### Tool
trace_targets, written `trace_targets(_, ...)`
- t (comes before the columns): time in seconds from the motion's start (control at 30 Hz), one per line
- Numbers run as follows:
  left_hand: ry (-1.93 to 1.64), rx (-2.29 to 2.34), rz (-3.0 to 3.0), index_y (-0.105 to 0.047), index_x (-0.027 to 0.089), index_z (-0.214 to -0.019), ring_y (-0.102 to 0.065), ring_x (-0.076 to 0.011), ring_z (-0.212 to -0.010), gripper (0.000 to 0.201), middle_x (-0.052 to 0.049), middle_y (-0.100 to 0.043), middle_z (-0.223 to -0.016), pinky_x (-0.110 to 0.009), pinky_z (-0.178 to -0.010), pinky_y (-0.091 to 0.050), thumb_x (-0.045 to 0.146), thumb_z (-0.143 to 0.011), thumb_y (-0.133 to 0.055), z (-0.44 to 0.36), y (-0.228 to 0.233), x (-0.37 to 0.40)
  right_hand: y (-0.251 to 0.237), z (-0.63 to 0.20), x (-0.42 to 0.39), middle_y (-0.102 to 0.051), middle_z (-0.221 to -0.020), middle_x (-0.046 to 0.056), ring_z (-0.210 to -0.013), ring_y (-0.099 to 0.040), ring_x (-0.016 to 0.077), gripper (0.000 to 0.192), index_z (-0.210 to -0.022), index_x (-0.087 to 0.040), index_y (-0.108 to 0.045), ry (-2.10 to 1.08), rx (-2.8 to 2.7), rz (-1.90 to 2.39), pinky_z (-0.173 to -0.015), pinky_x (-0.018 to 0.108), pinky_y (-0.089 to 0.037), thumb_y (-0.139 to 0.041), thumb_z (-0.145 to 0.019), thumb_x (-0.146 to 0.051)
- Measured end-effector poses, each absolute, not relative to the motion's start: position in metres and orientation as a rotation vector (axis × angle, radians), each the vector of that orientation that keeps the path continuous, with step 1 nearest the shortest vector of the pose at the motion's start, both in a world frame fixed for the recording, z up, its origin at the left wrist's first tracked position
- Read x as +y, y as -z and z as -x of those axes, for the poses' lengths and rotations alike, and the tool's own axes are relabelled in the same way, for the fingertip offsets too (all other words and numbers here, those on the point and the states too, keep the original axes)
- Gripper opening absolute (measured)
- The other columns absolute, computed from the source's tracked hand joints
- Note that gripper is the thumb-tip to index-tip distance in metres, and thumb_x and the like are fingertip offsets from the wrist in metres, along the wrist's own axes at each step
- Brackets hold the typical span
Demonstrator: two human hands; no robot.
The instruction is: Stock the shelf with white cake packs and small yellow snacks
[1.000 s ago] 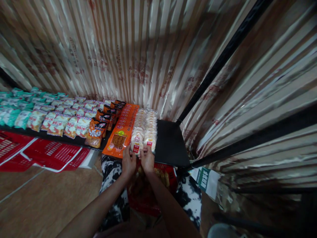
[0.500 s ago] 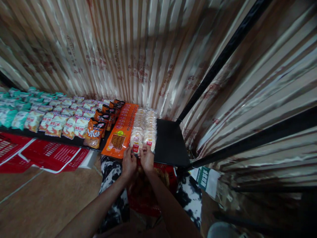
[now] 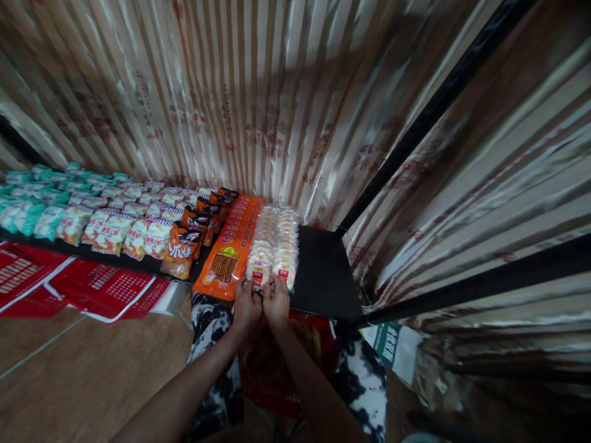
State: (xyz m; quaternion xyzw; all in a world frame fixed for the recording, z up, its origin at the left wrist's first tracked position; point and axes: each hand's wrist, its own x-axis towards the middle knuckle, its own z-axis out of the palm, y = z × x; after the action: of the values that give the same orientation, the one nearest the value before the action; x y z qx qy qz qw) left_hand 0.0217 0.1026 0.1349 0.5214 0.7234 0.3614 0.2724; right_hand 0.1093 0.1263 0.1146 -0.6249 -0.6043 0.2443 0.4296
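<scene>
Two columns of clear packs with round whitish rice crackers lie overlapped on the black shelf [image 3: 323, 264]. My left hand [image 3: 247, 304] pinches the near edge of the front rice cracker pack [image 3: 259, 271] in the left column. My right hand [image 3: 276, 303] is closed at the same pack's near right corner, close to the front pack of the right column [image 3: 284, 264]. Both hands' fingertips are partly hidden. Left of the crackers lies a flat orange snack bag [image 3: 226, 258] with brown sticks pictured on it.
Orange-brown snack bags [image 3: 179, 249], white snack packs [image 3: 113, 232] and green packs [image 3: 48, 221] stand in rows at left. Red bags [image 3: 101, 286] hang below the shelf. A red bag [image 3: 295, 360] sits between my knees. A black post [image 3: 392, 147] and a striped curtain [image 3: 258, 92] bound the shelf.
The view has shifted slightly, so the shelf sits a little further right and lower. My hands have drawn closer together at the front rice cracker pack's near edge.
</scene>
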Motion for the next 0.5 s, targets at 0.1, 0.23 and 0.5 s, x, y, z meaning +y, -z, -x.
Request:
trace_targets(0.1, -0.960, 1.949, -1.415, -0.055, 0.007, -0.120, -0.045, -0.0263, -0.123, 0.047, -0.019, -0.043, -0.132, -0.041, -0.104, -0.040, 0.009, -0.074, -0.043, -0.023, -0.136, 0.104, -0.109, -0.109, 0.126, -0.060, -0.106, 0.014, -0.074, -0.063, 0.0158, 0.042, -0.118, -0.011, -0.056, -0.604, -1.482, 1.483, -0.071, 0.030, -0.055, -0.037, -0.081, -0.017)
trace_targets(0.23, -0.977, 1.954, -1.425, -0.054, 0.004, -0.119, -0.045, -0.0268, -0.123, 0.047, -0.021, -0.042, -0.131, -0.040, -0.104, -0.040, 0.009, -0.074, -0.043, -0.023, -0.130, 0.107, -0.104, -0.112, 0.124, -0.059, -0.110, 0.016, -0.076, -0.064, 0.0160, 0.041, -0.118, -0.011, -0.057, -0.590, -1.504, 1.404, -0.067, 0.029, -0.056, -0.035, -0.084, -0.020)
trace_targets(0.5, -1.070, 1.963, -1.517, -0.056, 0.004, -0.116, -0.047, -0.0273, -0.120, 0.044, -0.019, -0.046, -0.124, -0.043, -0.105, -0.039, 0.009, -0.074, -0.043, -0.024, -0.119, 0.110, -0.114, -0.136, 0.124, -0.055, -0.119, 0.012, -0.111, -0.047, 0.0224, 0.035, -0.114, -0.019, -0.062, -0.072, -1.680, 1.465, -0.094, 0.041, -0.043, -0.038, -0.088, -0.020)
